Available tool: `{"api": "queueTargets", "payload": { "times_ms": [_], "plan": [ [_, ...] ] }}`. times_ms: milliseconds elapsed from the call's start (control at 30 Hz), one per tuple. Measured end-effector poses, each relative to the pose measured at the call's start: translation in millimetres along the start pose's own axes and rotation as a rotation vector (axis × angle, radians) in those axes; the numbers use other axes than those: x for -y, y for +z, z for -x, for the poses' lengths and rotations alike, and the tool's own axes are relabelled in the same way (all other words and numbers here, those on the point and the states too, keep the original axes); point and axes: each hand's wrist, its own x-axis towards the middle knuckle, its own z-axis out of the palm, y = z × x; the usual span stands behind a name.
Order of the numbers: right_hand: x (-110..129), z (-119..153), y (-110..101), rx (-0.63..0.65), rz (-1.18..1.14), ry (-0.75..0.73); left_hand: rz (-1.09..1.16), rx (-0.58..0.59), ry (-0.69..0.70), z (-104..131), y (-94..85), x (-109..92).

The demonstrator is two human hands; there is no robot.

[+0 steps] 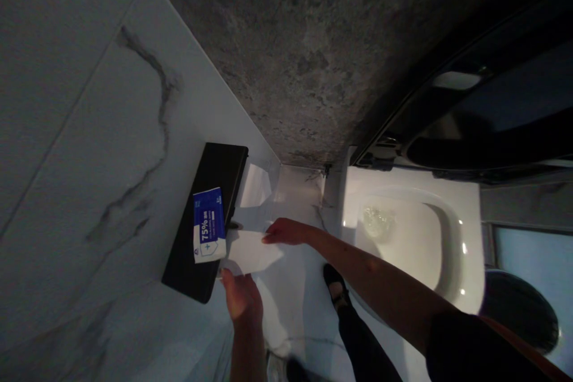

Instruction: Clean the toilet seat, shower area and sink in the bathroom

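Observation:
My right hand (286,231) pinches the edge of a white sheet of toilet paper (250,250) that hangs out from under a black wall shelf (183,253). At the shelf's lower end, my left hand (243,297) is curled against the near edge of the same paper, thumb up by the shelf. The roll itself is mostly hidden. On the shelf lies a blue and white packet of wipes (209,225) marked 75%. A second piece of white paper (255,185) hangs beneath the shelf's far half.
To the right stands a white toilet (468,239) with its black lid (505,89) raised and water in the bowl. A dark round bin (519,310) is beyond it. Marbled wall tiles (80,149) and a grey wall (304,42) meet in the corner.

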Motion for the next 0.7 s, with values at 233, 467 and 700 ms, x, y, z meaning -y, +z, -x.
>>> {"api": "queueTargets", "payload": {
  "times_ms": [233,467,700],
  "plan": [
    [-2,-17,7,-0.101,-0.09,-0.121,0.025,0.046,0.099,8,9.5,-3],
    [29,-45,30,-0.308,-0.211,-0.419,0.269,-0.082,0.086,23,18.8,-6],
    [55,-34,24,-0.268,-0.191,-0.294,0.348,-0.175,0.077,41,30.2,-24]
  ]
}}
